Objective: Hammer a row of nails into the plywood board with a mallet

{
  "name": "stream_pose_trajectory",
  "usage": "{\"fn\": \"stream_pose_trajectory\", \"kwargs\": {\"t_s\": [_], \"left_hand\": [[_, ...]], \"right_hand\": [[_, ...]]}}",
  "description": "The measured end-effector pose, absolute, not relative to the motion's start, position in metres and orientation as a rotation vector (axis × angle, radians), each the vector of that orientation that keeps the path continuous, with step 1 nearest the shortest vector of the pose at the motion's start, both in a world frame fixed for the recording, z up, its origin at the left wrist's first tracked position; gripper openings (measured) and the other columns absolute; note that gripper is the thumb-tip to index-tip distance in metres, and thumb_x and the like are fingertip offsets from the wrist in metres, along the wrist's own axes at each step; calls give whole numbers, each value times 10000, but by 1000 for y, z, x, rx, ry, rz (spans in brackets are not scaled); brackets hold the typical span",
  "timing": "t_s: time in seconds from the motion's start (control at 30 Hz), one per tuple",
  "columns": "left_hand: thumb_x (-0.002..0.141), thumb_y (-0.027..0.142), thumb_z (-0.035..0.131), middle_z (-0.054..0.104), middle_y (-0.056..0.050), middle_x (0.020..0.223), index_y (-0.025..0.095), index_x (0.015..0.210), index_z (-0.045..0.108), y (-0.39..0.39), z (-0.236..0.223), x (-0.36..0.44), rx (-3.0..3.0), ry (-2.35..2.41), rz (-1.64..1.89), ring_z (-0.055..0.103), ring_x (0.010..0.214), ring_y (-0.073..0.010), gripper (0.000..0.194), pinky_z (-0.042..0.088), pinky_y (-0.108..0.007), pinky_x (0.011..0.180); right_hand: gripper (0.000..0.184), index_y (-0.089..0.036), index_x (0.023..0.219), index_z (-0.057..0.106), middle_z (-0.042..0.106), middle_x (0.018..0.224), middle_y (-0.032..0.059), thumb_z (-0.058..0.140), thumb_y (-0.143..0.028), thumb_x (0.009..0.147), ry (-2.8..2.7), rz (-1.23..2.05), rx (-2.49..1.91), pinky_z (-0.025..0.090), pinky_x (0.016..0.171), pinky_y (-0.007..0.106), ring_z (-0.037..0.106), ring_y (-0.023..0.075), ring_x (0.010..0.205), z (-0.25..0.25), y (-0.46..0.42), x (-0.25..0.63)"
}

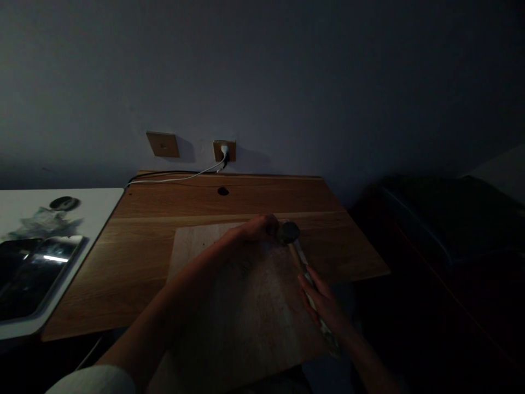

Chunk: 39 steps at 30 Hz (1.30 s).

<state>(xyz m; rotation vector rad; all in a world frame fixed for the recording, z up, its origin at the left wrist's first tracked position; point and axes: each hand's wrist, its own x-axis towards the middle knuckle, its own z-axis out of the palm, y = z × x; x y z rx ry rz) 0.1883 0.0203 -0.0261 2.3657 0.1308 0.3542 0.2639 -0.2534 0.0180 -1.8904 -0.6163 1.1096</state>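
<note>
Nearest, the right hand (pixel 320 300) is gripping the hammer (pixel 297 257) with fingers wrapped around its handle, seemingly so that the head is pointing free at the far end. Below the left arm, a pale board (pixel 250 312) is lying, probably for sheltering the wooden table (pixel 131 251). Near the board's far edge, the left hand (pixel 259 226) is resting just beside the hammer's head; whether it is holding something, I cannot tell. Farther, a white cable (pixel 202 173) is running toward the wall socket (pixel 217 152), apart from the board.
</note>
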Motion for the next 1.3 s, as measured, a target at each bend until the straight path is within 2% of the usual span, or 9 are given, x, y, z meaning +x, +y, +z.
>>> {"fn": "stream_pose_trajectory", "kwargs": {"t_s": [0.17,0.37,0.53,0.63,0.73,0.87,1.03,1.17,1.3], "left_hand": [[719,161,735,643,-23,875,134,852,700,20,-24,188,2359,81,344,594,831,-148,140,436,-223,750],[688,151,752,662,-45,998,124,924,712,21,-31,187,2353,124,343,617,885,-162,240,451,-232,786],[704,132,711,675,-43,986,137,916,725,18,-27,185,2351,151,310,634,853,-149,212,464,-223,772],[691,137,712,692,-28,978,165,1004,716,14,-21,182,2371,247,260,643,817,-143,315,469,-214,735],[690,156,726,712,-29,996,172,1102,684,6,-18,177,2386,339,277,657,848,-159,415,472,-222,746],[740,132,665,732,-34,1003,170,1186,635,-7,-17,172,2377,477,327,674,899,-170,448,480,-244,794],[763,100,613,736,-41,1043,171,1272,565,-12,-13,166,2330,541,325,674,919,-156,517,492,-258,836],[773,113,614,698,-82,1135,155,1213,597,-10,-2,136,2360,529,467,650,937,-158,442,499,-259,822],[778,115,616,699,-76,1064,156,1083,667,-18,9,87,2451,500,481,648,905,-159,311,492,-247,805]], "right_hand": [[716,-204,1360,467,467,512,-105,553,-657,812,-622,1098,-1908,285,308,179,370,76,329,9,-256,267],[809,-187,1405,428,474,518,-109,580,-668,773,-586,1108,-1929,290,313,189,372,78,324,16,-255,266],[812,-207,1388,452,492,552,-102,606,-672,740,-518,1097,-1888,286,319,187,374,70,330,18,-253,266],[821,-235,1411,430,534,600,-86,617,-668,739,-446,1080,-1879,304,333,182,411,70,351,17,-253,268],[817,-225,1413,424,515,577,-89,629,-643,741,-481,1125,-1858,295,327,180,413,76,352,19,-253,269],[748,-217,1355,481,482,546,-97,632,-616,741,-556,1120,-1857,305,329,174,402,72,348,22,-252,270],[733,-240,1358,454,512,581,-96,620,-632,761,-519,1126,-1779,307,330,170,409,68,351,17,-264,273],[803,-240,1443,367,496,532,-100,589,-650,789,-514,1206,-1786,308,323,178,405,86,339,7,-274,273],[781,-237,1428,406,473,512,-98,580,-646,785,-514,1216,-1804,295,317,179,388,87,329,1,-277,268]]}}
